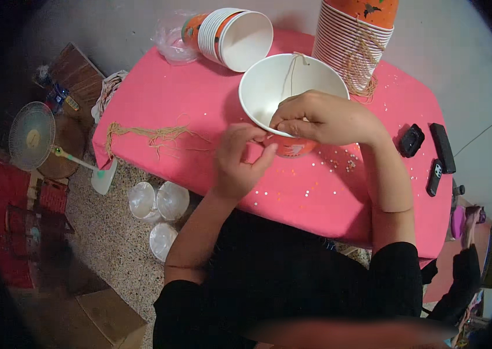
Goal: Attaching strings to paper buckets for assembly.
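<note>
A large white-lined paper bucket [257,93] with an orange printed outside stands on the pink-covered table in front of me. Thin tan string [291,78] hangs from its far rim down the inner wall. Reaching over the near rim, my right hand [330,119] has its fingertips pinched together just inside; whatever lies between them is too small to make out. Outside the near left wall is my left hand [240,160], thumb and forefinger curved with a gap between their tips, close against the bucket. I see nothing held in it.
Stacked buckets stand tall [351,46] at the back right, draped with string; another stack [246,41] lies sideways. A string bundle [147,134] rests at left. White and orange dots, a phone [434,177] and a black tray [412,140] lie on the pink tablecloth [199,93].
</note>
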`<state>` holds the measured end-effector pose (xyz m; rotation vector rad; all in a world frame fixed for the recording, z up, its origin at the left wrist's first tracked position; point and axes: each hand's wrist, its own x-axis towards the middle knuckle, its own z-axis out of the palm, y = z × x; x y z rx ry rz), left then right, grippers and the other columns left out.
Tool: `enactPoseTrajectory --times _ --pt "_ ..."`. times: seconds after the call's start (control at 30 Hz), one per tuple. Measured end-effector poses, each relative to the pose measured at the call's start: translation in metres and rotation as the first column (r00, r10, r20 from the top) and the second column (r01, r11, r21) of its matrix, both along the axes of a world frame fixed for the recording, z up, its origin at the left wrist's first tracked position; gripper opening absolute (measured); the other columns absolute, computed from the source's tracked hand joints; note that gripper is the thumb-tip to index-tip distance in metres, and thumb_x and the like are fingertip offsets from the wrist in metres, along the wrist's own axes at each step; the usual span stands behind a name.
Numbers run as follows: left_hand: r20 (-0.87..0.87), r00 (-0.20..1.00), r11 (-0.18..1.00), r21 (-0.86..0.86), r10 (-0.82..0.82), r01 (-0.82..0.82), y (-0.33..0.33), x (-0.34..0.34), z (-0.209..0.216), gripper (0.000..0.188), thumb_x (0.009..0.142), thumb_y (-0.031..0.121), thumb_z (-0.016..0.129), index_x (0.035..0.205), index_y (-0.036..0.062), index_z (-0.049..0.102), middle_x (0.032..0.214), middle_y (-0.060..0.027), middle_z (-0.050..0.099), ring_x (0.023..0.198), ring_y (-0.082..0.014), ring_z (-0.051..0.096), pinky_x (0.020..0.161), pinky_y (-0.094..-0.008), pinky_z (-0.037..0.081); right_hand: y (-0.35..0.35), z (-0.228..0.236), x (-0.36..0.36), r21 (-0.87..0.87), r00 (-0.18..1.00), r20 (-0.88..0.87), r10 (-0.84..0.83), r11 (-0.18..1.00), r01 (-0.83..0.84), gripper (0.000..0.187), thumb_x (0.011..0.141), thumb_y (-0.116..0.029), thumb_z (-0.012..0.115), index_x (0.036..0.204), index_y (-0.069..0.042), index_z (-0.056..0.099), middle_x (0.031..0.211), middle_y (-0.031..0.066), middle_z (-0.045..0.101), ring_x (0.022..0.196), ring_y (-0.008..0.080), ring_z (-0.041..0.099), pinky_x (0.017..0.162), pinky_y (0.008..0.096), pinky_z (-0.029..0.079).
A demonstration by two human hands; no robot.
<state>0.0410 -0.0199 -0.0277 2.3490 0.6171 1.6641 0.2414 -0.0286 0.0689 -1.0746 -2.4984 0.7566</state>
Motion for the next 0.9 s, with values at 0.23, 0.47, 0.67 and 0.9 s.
enactPoseTrajectory --times 0.23,0.47,0.67,0.9 --pt "0.045 0.999 0.997 -0.066 -0.027 0.03 0.0 0.006 -0.001 0.022 0.074 -0.005 0.07 0.09 0.0038 0.058 0.079 -0.0088 0.059 0.068 -0.0222 0.06 0.061 -0.0316 0.048 -0.001 -0.004 0.001 0.018 0.991 -0.136 -0.007 1.0 0.01 0.017 0.087 -0.002 0.057 0.102 0.002 0.063 0.085 0.014 0.065 0.079 0.0218 0.062 0.072 0.0331 0.049" --pt "0.413 0.909 0.864 -0.434 -0.06 0.254 0.009 -0.022 0.016 0.004 0.088 0.002 0.06 0.091 0.0024 0.058 0.084 -0.0072 0.063 0.07 -0.0162 0.061 0.063 -0.0277 0.05 -0.009 0.012 0.015 0.012 0.994 -0.012 -0.112 0.994 0.112 0.022 0.083 0.003 0.059 0.104 0.001 0.064 0.078 0.0064 0.062 0.073 0.0123 0.057 0.067 0.0272 0.048" --pt "0.868 0.495 0.417 -0.434 -0.044 0.799 0.015 -0.04 0.034 0.008 0.094 0.011 0.055 0.1 0.0052 0.057 0.078 -0.0058 0.06 0.061 -0.012 0.054 0.054 -0.0241 0.044 -0.01 0.016 0.016 0.12 0.98 -0.144 -0.137 0.981 0.154 0.016 0.086 0.0 0.059 0.101 -0.001 0.065 0.076 0.0004 0.058 0.069 0.0075 0.053 0.065 0.0242 0.045" --pt "0.642 0.7 0.317 -0.624 -0.312 0.714 0.005 -0.027 0.026 0.02 0.094 0.011 0.057 0.113 0.0057 0.051 0.074 -0.0066 0.061 0.051 -0.0064 0.045 0.042 -0.0186 0.032 -0.015 0.008 -0.009 0.056 0.895 -0.434 -0.106 0.988 0.145 0.011 0.09 -0.004 0.059 0.1 -0.001 0.063 0.071 -0.0038 0.051 0.067 0.0026 0.046 0.058 0.0196 0.038"
